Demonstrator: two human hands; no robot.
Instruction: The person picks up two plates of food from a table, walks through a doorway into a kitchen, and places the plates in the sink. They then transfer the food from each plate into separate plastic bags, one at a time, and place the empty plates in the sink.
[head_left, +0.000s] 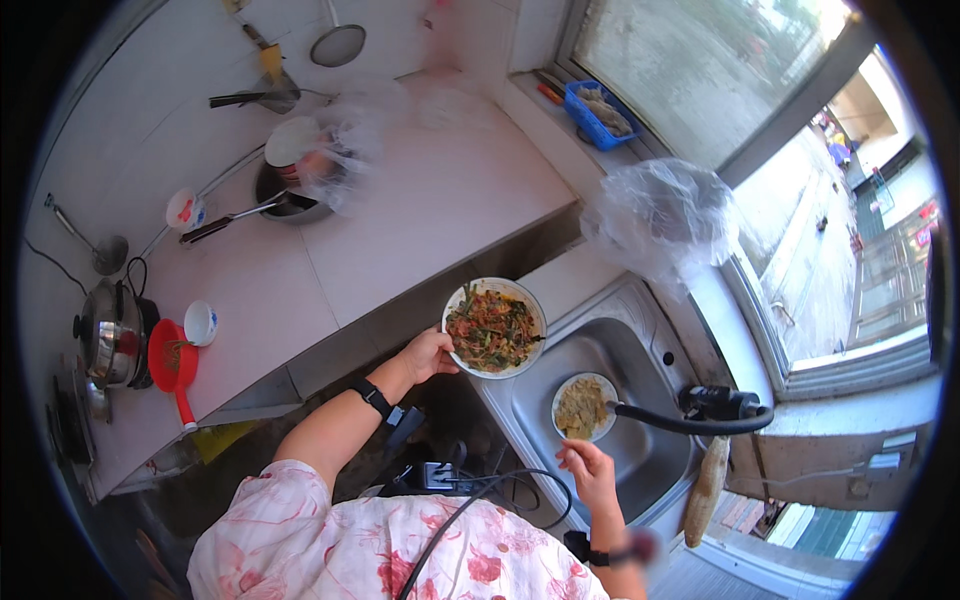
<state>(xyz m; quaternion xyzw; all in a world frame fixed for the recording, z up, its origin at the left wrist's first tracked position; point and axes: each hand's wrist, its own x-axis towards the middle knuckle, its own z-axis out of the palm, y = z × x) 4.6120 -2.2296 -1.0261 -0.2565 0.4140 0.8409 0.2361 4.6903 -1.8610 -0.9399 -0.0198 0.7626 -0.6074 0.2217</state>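
My left hand (430, 352) grips the left rim of a white dish (493, 373), which is held level by the left edge of the sink. In it is mixed chopped food (491, 330), red and green. My right hand (591, 465) is over the steel sink (637, 469) with its fingers bent, close to the lower rim of a smaller white dish (556, 412). Whether the fingers touch that dish cannot be made out. Yellowish food (581, 405) fills the smaller dish. The tip of a black flexible faucet (660, 426) ends at its right side.
A clear plastic bag (660, 217) lies by the window, near a blue basket (600, 116). On the counter (420, 202) stand a pan (300, 210), a red strainer (172, 360), a small bowl (201, 324) and a steel pot (109, 330). A loofah (705, 495) hangs beside the sink. A black cable (480, 502) crosses my front.
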